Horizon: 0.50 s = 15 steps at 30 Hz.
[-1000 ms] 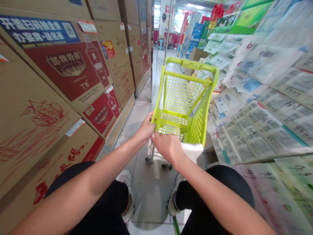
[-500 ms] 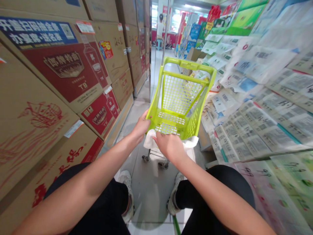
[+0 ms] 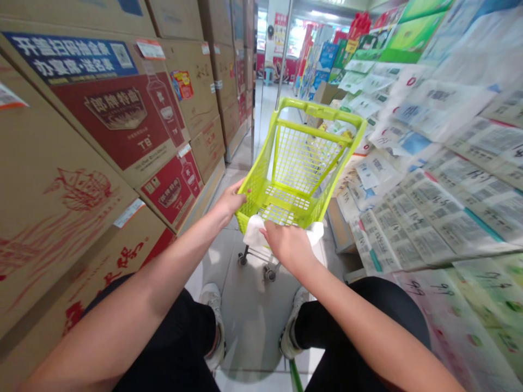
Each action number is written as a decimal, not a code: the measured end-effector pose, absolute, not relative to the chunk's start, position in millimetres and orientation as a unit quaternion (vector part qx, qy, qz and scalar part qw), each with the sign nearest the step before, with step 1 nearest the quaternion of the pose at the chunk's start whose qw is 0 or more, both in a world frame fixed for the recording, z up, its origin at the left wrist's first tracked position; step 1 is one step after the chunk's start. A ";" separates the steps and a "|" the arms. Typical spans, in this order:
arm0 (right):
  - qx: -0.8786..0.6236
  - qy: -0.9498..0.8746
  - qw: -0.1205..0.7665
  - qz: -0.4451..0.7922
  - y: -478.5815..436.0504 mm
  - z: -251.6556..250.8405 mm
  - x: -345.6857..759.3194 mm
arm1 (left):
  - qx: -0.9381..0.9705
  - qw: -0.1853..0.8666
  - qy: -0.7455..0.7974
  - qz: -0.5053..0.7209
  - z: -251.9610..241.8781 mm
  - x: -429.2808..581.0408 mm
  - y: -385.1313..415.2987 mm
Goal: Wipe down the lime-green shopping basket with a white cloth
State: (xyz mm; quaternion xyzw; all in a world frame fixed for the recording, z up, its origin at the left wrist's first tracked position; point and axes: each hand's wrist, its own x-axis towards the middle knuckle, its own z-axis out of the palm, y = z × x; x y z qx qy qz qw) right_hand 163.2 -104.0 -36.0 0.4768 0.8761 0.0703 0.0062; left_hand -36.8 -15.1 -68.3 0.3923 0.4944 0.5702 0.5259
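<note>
In front of me on the tiled floor stands a lime-green shopping cart with a lattice basket and small wheels on a metal frame. My left hand is closed around the left edge of the basket near its front corner. A white cloth lies over the near rim of the basket. My right hand is closed on this cloth and presses it against the rim; its fingertips curl over the edge. The basket's inside holds nothing that I can see.
Stacked cardboard boxes line the left side. Packs in plastic wrap are piled along the right. My shoes stand apart on the floor, with a green stick between my legs. Farther off is a blue stool.
The cart's near end has swung slightly left, and my left hand has gone with it. My right hand keeps the cloth at the near rim, shifted slightly along it.
</note>
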 end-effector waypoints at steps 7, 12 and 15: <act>0.442 0.894 0.006 0.069 -101.0 -34.9 132.0 | 0.399 0.553 0.447 0.578 -66.4 9.9 -52.4; 0.465 0.883 0.017 0.057 -105.7 -30.2 145.6 | 0.424 0.563 0.467 0.534 -70.6 -25.8 -34.1; 0.468 0.881 0.036 0.055 -110.1 -25.2 161.6 | 0.433 0.573 0.473 0.511 -68.9 -58.8 -16.5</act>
